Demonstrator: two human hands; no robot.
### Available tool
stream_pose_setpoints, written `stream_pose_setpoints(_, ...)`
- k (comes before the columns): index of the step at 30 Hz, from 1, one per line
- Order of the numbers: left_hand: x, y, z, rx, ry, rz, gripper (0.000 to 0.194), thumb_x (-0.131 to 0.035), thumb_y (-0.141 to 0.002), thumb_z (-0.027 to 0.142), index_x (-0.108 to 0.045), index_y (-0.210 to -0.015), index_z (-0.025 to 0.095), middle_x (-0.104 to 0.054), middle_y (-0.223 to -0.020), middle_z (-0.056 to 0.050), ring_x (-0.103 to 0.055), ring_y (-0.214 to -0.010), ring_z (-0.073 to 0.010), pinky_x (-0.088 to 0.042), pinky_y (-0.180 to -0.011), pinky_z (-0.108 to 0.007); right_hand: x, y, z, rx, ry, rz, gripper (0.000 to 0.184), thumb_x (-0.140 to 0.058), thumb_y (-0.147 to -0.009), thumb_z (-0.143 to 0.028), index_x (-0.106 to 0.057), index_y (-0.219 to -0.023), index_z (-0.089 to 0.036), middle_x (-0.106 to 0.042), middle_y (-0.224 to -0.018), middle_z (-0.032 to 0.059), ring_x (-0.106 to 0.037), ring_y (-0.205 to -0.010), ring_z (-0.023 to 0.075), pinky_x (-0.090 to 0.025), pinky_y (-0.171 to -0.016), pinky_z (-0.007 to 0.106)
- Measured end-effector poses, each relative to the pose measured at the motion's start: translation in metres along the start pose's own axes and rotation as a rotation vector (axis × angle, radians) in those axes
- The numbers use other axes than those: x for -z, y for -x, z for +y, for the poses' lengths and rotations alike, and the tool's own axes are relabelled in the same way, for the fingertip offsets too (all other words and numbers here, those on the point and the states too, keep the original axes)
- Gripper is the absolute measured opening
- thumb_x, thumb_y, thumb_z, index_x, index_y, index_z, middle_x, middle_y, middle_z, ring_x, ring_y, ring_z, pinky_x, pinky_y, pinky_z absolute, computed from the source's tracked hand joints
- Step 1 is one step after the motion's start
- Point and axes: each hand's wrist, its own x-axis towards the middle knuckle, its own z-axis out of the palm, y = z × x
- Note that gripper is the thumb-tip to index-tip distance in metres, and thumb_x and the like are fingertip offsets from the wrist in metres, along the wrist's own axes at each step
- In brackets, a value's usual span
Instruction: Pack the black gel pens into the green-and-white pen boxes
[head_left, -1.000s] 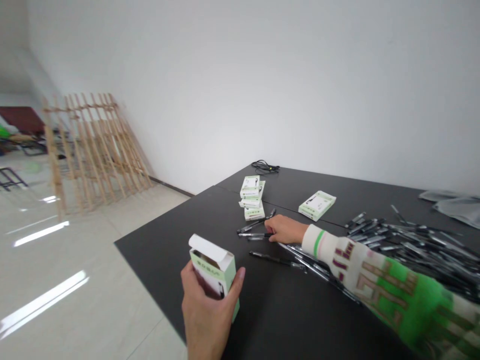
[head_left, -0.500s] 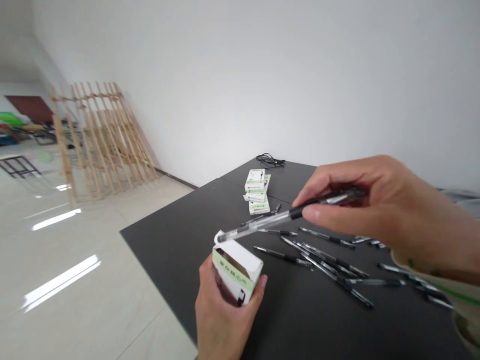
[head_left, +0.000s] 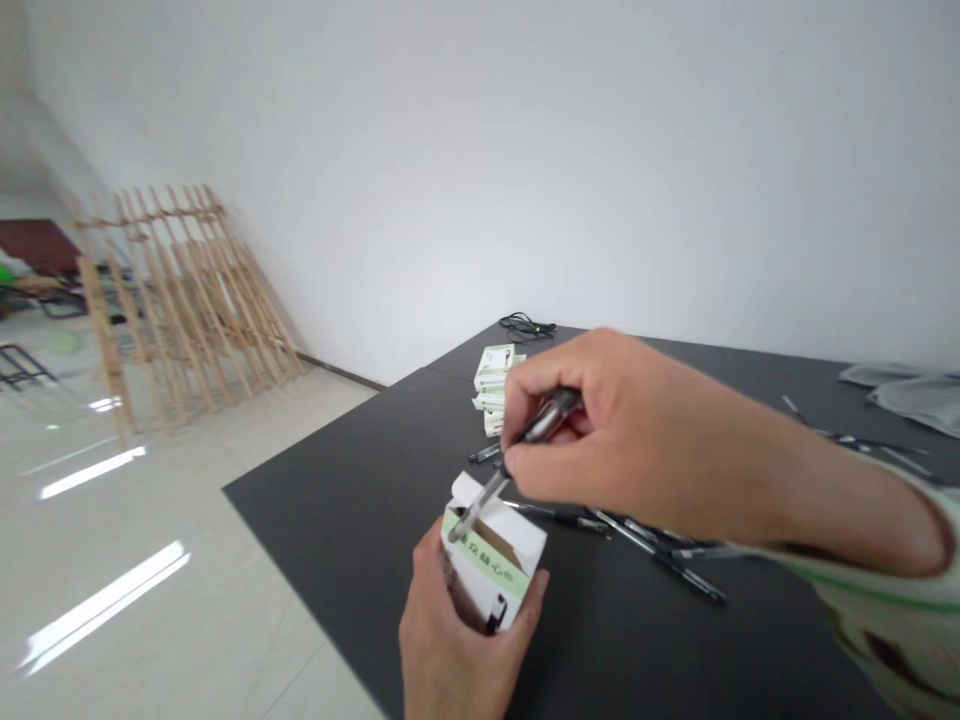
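A small white-and-green carton (head_left: 491, 570) with its top flaps up is gripped between the thumb and fingers of my left hand (head_left: 457, 650). Between thumb and fingers of my right hand (head_left: 577, 430) is a clear-and-black pen (head_left: 487, 497), slanting down to the left. Its lower end overlaps the carton's open top near the front edge; whether it is inside or just in front I cannot tell. Behind and below my right hand, several loose pens (head_left: 660, 560) lie on the black table, partly hidden by the hand and forearm.
Several similar cartons (head_left: 491, 380) are stacked farther back on the black table (head_left: 352, 490). A coiled black cable (head_left: 527, 326) lies near the wall. Grey cloth (head_left: 911, 395) and more pens (head_left: 862, 440) are at the right. A wooden pole rack (head_left: 187, 310) leans at the left wall.
My right hand has moved left toward the carton, and the pen has tipped from nearly level to steeply downward. The view has shifted slightly; my left hand still holds the carton.
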Motion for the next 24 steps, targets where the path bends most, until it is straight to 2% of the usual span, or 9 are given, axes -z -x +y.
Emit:
stream_pose_setpoints(3, 0.001, 0.001, -0.001, 0.019, 0.013, 0.006, 0.070, -0.071, -0.063, 0.053, -0.047, -0.122, 0.022, -0.062, -0.095, -0.004, -0.063, -0.081, -0.0238, -0.053, -0.074, -0.038, 0.015, 0.001, -0.001, -0.064, -0.019, 0.004, 0.012, -0.058, -0.076, -0.017, -0.062, -0.065, -0.017, -0.050, -0.051, -0.0059, -0.041, -0.046, 0.0062, -0.024, -0.042, 0.020)
stream_pose_setpoints(5, 0.000, 0.002, 0.000, 0.025, 0.027, 0.004, 0.070, -0.072, -0.063, 0.052, -0.047, -0.121, 0.022, -0.063, -0.094, -0.004, -0.063, -0.081, -0.0236, -0.053, -0.075, -0.038, 0.018, 0.003, 0.000, -0.086, 0.013, 0.014, 0.013, -0.058, -0.076, -0.017, -0.061, -0.063, -0.017, -0.050, -0.050, -0.0059, -0.040, -0.045, 0.0064, -0.023, -0.042, 0.021)
stream_pose_setpoints(8, -0.002, 0.003, 0.002, -0.012, 0.030, -0.005, 0.067, -0.073, -0.062, 0.050, -0.049, -0.118, 0.022, -0.063, -0.095, -0.004, -0.064, -0.082, -0.0245, -0.053, -0.075, -0.038, 0.007, 0.006, 0.004, -0.042, 0.116, 0.032, 0.012, -0.058, -0.075, -0.015, -0.059, -0.063, -0.017, -0.051, -0.052, -0.0054, -0.040, -0.047, 0.0068, -0.025, -0.044, 0.022)
stream_pose_setpoints(11, -0.006, 0.005, 0.006, -0.037, 0.051, -0.010, 0.064, -0.071, -0.062, 0.048, -0.050, -0.116, 0.020, -0.063, -0.096, -0.006, -0.065, -0.086, -0.0271, -0.053, -0.076, -0.040, -0.013, 0.008, 0.009, 0.076, 0.205, -0.062, 0.008, -0.058, -0.077, -0.013, -0.059, -0.069, -0.016, -0.056, -0.060, -0.0038, -0.044, -0.052, 0.0082, -0.028, -0.048, 0.023)
stream_pose_setpoints(14, -0.007, 0.006, 0.010, 0.043, 0.095, -0.006, 0.066, -0.068, -0.064, 0.050, -0.049, -0.120, 0.020, -0.064, -0.099, -0.007, -0.066, -0.087, -0.0279, -0.053, -0.074, -0.040, -0.027, 0.010, 0.014, 0.139, 0.286, -0.142, 0.013, -0.056, -0.088, -0.026, -0.060, -0.083, -0.015, -0.062, -0.073, 0.0010, -0.053, -0.065, 0.0134, -0.036, -0.057, 0.025)
stream_pose_setpoints(16, -0.006, 0.006, 0.012, 0.095, 0.115, 0.002, 0.071, -0.068, -0.064, 0.051, -0.047, -0.123, 0.019, -0.064, -0.097, -0.007, -0.066, -0.084, -0.0272, -0.054, -0.073, -0.040, -0.029, 0.011, 0.015, 0.169, 0.346, -0.099, 0.021, -0.047, -0.096, -0.032, -0.060, -0.097, -0.015, -0.064, -0.086, 0.0052, -0.057, -0.078, 0.0177, -0.042, -0.068, 0.029)
stream_pose_setpoints(20, -0.004, 0.005, 0.011, 0.126, 0.142, -0.010, 0.070, -0.069, -0.060, 0.049, -0.048, -0.120, 0.018, -0.062, -0.094, -0.005, -0.063, -0.082, -0.0257, -0.052, -0.073, -0.039, -0.031, 0.011, 0.016, 0.344, 0.400, -0.023, 0.029, -0.034, -0.101, -0.018, -0.056, -0.120, -0.014, -0.063, -0.111, 0.0097, -0.055, -0.102, 0.0213, -0.041, -0.090, 0.036)
stream_pose_setpoints(22, -0.004, 0.004, 0.012, 0.179, 0.175, 0.001, 0.070, -0.070, -0.060, 0.048, -0.047, -0.118, 0.018, -0.061, -0.092, -0.004, -0.062, -0.080, -0.0248, -0.051, -0.072, -0.038, -0.036, 0.011, 0.019, 0.383, 0.369, -0.011, 0.032, -0.033, -0.102, -0.019, -0.058, -0.122, -0.014, -0.063, -0.115, 0.0095, -0.054, -0.106, 0.0212, -0.041, -0.094, 0.037)
stream_pose_setpoints(24, -0.005, 0.004, 0.015, 0.211, 0.195, 0.015, 0.070, -0.070, -0.060, 0.049, -0.046, -0.117, 0.018, -0.060, -0.093, -0.004, -0.061, -0.080, -0.0246, -0.050, -0.072, -0.038, -0.043, 0.012, 0.022, 0.333, 0.303, -0.017, 0.035, -0.031, -0.103, -0.021, -0.062, -0.117, -0.014, -0.065, -0.113, 0.0084, -0.056, -0.105, 0.0196, -0.041, -0.095, 0.035)
